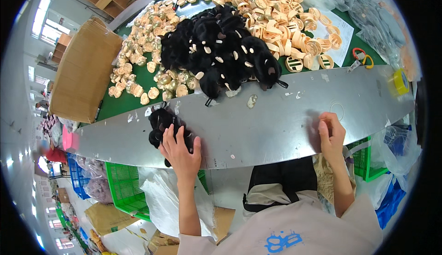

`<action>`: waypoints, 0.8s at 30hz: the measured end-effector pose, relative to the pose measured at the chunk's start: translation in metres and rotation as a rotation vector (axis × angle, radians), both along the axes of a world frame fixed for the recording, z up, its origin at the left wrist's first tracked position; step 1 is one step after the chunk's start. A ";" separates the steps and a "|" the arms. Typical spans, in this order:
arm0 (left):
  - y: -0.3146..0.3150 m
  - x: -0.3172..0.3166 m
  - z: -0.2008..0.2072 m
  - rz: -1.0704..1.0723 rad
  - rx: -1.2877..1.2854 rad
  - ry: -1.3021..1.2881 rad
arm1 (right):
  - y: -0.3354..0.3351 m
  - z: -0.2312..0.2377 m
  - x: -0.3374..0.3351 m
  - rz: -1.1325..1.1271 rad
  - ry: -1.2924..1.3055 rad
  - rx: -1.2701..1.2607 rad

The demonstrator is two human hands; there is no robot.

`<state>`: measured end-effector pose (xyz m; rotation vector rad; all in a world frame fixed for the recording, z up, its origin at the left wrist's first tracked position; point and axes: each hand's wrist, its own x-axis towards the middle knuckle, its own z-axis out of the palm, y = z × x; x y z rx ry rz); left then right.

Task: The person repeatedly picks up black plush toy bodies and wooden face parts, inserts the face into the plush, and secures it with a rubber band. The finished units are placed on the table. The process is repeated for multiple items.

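Observation:
At the left of the grey metal work surface [258,137] lies a small black plush toy [161,119], and a second black plush piece [187,137] is partly covered by my hand. My left hand [180,155] rests over them with its fingers spread and thumb apart. To the right, my right hand [332,135] hovers just above the metal with its fingers curled in toward the thumb; whether something small is between them is hidden. A thin pale loop [337,109] lies right behind it.
Beyond the metal, black plush toys [216,48] are heaped among beige plastic pieces [276,20] and gold-and-beige round parts [142,43]. Scissors [363,58] and yellow tape [400,81] lie at the right. A cardboard box [83,71] stands left; a green crate [122,190] is below.

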<state>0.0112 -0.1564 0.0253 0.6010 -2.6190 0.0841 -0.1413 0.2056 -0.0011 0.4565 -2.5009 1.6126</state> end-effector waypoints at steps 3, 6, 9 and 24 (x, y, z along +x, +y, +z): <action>-0.018 -0.023 0.009 -0.035 0.145 0.208 | 0.014 -0.005 -0.001 -0.011 -0.105 -0.050; -0.042 -0.064 0.037 -0.021 0.148 0.235 | 0.003 0.000 0.000 -0.043 0.015 0.039; -0.106 -0.103 0.020 -0.098 0.197 0.183 | -0.005 0.002 -0.001 0.020 0.131 0.165; -0.101 -0.124 0.025 -0.128 0.469 0.189 | -0.003 0.004 0.000 0.021 0.255 0.186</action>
